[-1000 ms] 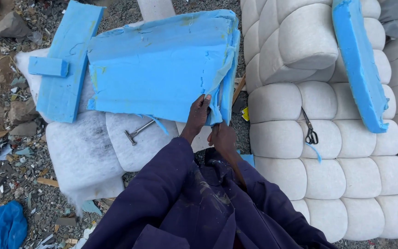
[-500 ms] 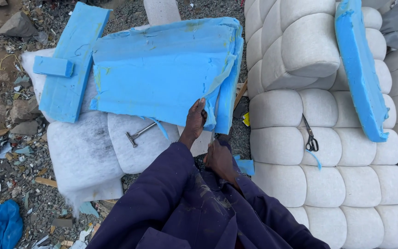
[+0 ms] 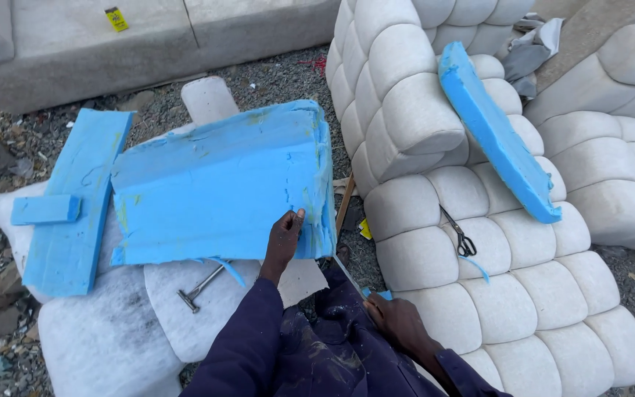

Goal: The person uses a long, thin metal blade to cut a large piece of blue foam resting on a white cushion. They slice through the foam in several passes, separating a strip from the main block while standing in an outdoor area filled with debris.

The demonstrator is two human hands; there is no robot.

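Note:
A big blue foam slab [image 3: 214, 184] lies on white wadding [image 3: 104, 331] in front of me. My left hand [image 3: 284, 241] grips its lower right edge, thumb on top. My right hand [image 3: 398, 323] is lower, over my lap beside the cream tufted sofa piece [image 3: 494, 294]. It is closed on a thin blade [image 3: 348, 276] that points up toward the slab's corner. A small blue foam scrap [image 3: 380, 295] sits by that hand.
A hammer [image 3: 198, 288] lies on the wadding below the slab. Scissors [image 3: 461, 234] and a long blue foam strip [image 3: 497, 129] rest on the tufted sofa. A blue foam plank [image 3: 75, 198] with a small block [image 3: 45, 209] lies left. Gravel and a grey sofa [image 3: 148, 44] are beyond.
My right hand has dropped from the slab's edge down toward my lap. My left hand stays on the slab's lower edge. My view has lifted, showing more ground beyond.

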